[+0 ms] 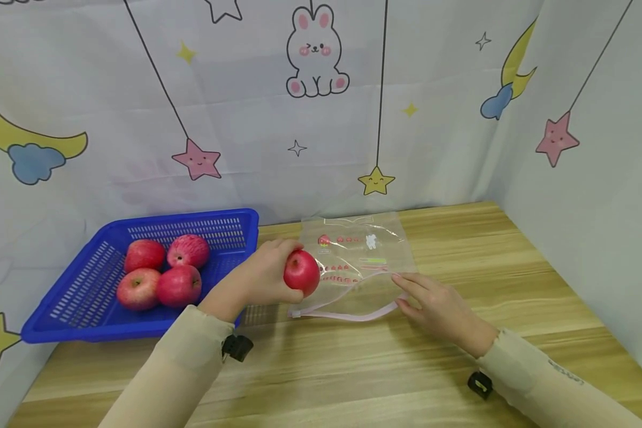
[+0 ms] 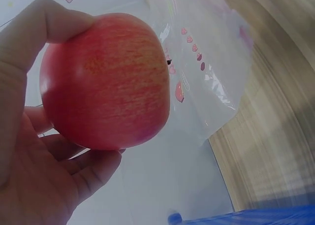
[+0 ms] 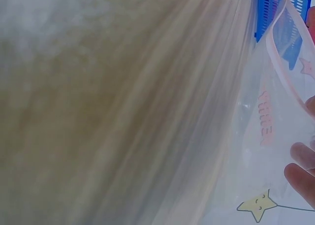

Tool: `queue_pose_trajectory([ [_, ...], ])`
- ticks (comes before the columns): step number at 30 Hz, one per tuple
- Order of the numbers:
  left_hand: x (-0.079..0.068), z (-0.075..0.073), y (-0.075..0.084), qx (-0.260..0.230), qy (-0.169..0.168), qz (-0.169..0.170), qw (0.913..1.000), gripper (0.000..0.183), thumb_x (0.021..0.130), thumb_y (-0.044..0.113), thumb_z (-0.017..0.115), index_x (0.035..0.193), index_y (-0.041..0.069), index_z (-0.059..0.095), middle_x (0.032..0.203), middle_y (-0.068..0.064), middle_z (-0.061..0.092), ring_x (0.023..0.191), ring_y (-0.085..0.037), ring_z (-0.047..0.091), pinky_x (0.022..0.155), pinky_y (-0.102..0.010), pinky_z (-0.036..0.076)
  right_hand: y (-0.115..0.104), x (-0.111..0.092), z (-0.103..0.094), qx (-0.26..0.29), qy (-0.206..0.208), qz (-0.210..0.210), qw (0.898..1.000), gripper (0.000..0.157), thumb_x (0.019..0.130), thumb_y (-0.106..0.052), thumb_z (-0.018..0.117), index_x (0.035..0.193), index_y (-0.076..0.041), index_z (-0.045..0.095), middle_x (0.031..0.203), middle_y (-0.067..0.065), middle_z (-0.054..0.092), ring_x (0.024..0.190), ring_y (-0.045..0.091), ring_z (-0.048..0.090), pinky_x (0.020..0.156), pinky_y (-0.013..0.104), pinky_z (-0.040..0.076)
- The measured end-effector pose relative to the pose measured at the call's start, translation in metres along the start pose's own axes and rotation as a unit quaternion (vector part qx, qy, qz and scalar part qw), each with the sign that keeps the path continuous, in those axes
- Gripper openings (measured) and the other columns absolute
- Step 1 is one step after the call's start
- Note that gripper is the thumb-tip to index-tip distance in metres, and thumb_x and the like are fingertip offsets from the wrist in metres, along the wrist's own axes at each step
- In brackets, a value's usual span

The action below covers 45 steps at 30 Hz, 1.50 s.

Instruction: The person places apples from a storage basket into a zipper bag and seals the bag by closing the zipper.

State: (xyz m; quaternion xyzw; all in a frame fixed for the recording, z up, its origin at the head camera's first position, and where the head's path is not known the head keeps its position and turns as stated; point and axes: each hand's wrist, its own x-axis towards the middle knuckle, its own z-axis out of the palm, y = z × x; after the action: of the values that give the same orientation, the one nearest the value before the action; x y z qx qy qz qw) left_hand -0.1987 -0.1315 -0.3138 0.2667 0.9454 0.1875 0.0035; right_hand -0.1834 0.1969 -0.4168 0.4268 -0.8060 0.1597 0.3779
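1. Left hand [image 1: 267, 270] has its fingers curled round a shiny, round red apple [image 1: 302, 274] with yellowish streaks, near the left side of a clear plastic bag [image 1: 377, 252].
2. Right hand [image 1: 438, 306] has hold of the bag's pink rim, thumb and fingers slightly parted.
3. Little red prints on the bag, plus pink lettering I can't make out.
4. Four more apples [image 1: 179, 285] in a slotted blue plastic basket [image 1: 252, 221], wood-grain table [image 1: 353, 374].

Wood-grain table [image 1: 519, 291], light/dark streaks. White cloth backdrop [image 1: 257, 107] along far edge, continuing down left and right. Prints: winking rabbit [image 1: 318, 71] far middle; yellow smiling star [image 1: 376, 182] below it, slightly right; pink stars [image 1: 197, 160] left and right; yellow moons [image 1: 37, 137] with blue clouds [image 1: 34, 163], both sides.
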Motion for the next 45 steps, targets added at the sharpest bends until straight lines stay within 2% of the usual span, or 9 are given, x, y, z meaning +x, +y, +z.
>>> queue_pose_trajectory([
  [7, 0.0, 0.005, 0.001, 0.002, 0.013, 0.019, 0.9997, 0.072, 0.062, 0.027, 0.078, 0.123, 0.0, 0.051, 0.114, -0.013, 0.059, 0.103, -0.029, 0.054, 0.082, -0.04, 0.053, 0.0, -0.001, 0.001, -0.001, 0.0, 0.003, 1.0, 0.036, 0.085, -0.02, 0.063, 0.112, 0.004, 0.066, 0.101, 0.015, 0.069, 0.082, 0.027, 0.069, 0.062, 0.032, 0.056],
  [11, -0.001, 0.006, 0.003, -0.002, 0.01, 0.021, 0.9997, 0.07, 0.062, 0.026, 0.078, 0.122, 0.001, 0.052, 0.115, -0.013, 0.059, 0.104, -0.029, 0.053, 0.081, -0.04, 0.053, 0.0, -0.001, 0.001, -0.002, 0.002, 0.002, 1.0, 0.035, 0.085, -0.02, 0.063, 0.112, 0.003, 0.066, 0.101, 0.015, 0.069, 0.082, 0.026, 0.069, 0.061, 0.032, 0.056],
  [18, -0.001, 0.007, 0.007, -0.005, -0.009, 0.01, 0.9999, 0.069, 0.063, 0.027, 0.078, 0.123, 0.005, 0.052, 0.116, -0.01, 0.058, 0.104, -0.026, 0.052, 0.08, -0.039, 0.053, 0.0, -0.001, 0.002, 0.0, 0.007, 0.0, 1.0, 0.037, 0.092, -0.025, 0.053, 0.112, 0.004, 0.066, 0.101, 0.015, 0.069, 0.081, 0.026, 0.069, 0.06, 0.031, 0.056],
  [27, -0.002, 0.01, 0.013, -0.016, -0.023, 0.002, 0.9996, 0.07, 0.065, 0.027, 0.078, 0.126, 0.006, 0.05, 0.12, -0.011, 0.056, 0.11, -0.026, 0.051, 0.081, -0.04, 0.054, 0.0, -0.001, 0.002, 0.001, 0.006, 0.003, 1.0, 0.04, 0.095, -0.028, 0.048, 0.112, 0.004, 0.066, 0.101, 0.015, 0.069, 0.081, 0.026, 0.07, 0.06, 0.032, 0.056],
  [33, -0.003, 0.012, 0.016, -0.022, -0.022, 0.006, 0.9995, 0.07, 0.064, 0.027, 0.078, 0.125, 0.007, 0.05, 0.121, -0.01, 0.054, 0.11, -0.025, 0.051, 0.08, -0.04, 0.054, 0.0, 0.0, 0.002, -0.003, 0.01, 0.003, 1.0, 0.04, 0.094, -0.027, 0.048, 0.112, 0.004, 0.066, 0.101, 0.014, 0.069, 0.081, 0.026, 0.069, 0.06, 0.032, 0.055],
  [39, -0.002, 0.015, 0.017, -0.015, -0.009, 0.033, 0.9993, 0.068, 0.063, 0.028, 0.08, 0.122, 0.009, 0.053, 0.117, -0.005, 0.053, 0.105, -0.022, 0.054, 0.08, -0.036, 0.055, -0.001, 0.001, 0.001, -0.004, 0.007, 0.004, 1.0, 0.038, 0.092, -0.026, 0.052, 0.112, 0.004, 0.066, 0.101, 0.014, 0.069, 0.081, 0.026, 0.069, 0.06, 0.031, 0.055],
  [45, -0.002, 0.02, 0.024, -0.028, -0.014, 0.048, 0.9984, 0.068, 0.063, 0.029, 0.08, 0.122, 0.01, 0.053, 0.118, -0.004, 0.052, 0.105, -0.021, 0.055, 0.079, -0.035, 0.055, -0.001, 0.002, 0.001, 0.0, 0.003, 0.003, 1.0, 0.036, 0.089, -0.022, 0.057, 0.112, 0.004, 0.065, 0.101, 0.014, 0.068, 0.081, 0.026, 0.069, 0.061, 0.032, 0.056],
])
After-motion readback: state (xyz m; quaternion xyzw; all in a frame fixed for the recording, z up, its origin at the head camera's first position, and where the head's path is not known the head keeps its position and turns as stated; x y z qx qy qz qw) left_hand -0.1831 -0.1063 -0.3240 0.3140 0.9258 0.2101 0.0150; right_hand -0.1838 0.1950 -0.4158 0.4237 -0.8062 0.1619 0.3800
